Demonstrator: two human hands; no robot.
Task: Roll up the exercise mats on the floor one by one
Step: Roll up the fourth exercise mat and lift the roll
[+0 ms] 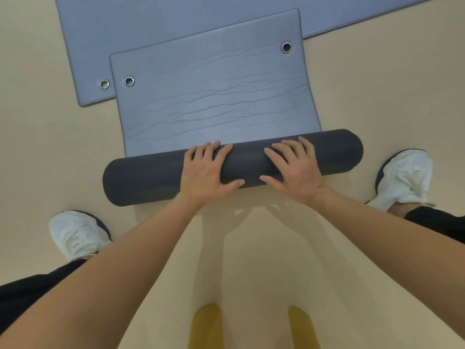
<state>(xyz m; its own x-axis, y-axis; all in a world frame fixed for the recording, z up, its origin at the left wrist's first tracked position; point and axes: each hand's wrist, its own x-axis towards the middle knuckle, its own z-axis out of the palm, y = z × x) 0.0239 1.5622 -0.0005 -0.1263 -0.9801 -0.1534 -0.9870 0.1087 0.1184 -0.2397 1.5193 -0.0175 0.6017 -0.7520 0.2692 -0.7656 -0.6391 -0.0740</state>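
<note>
Left hand point(206, 170) and right hand point(294, 170) both flat, fingers spread, pressing on top of roll point(151, 181), side by side near its middle. Unrolled rest of mat point(216, 96) lies just beyond fingertips; its far end overlaps second mat point(130, 26). Likely best: push both palms forward evenly, keep roll tight and square, else ends telescope. No brand or writing readable, only metal eyelets point(286, 47).

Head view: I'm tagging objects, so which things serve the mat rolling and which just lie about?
Job: half-rolled grey foam mat; second flat grey mat under it; left hand; right hand.
Lying about: two white trainers; beige floor.
</note>
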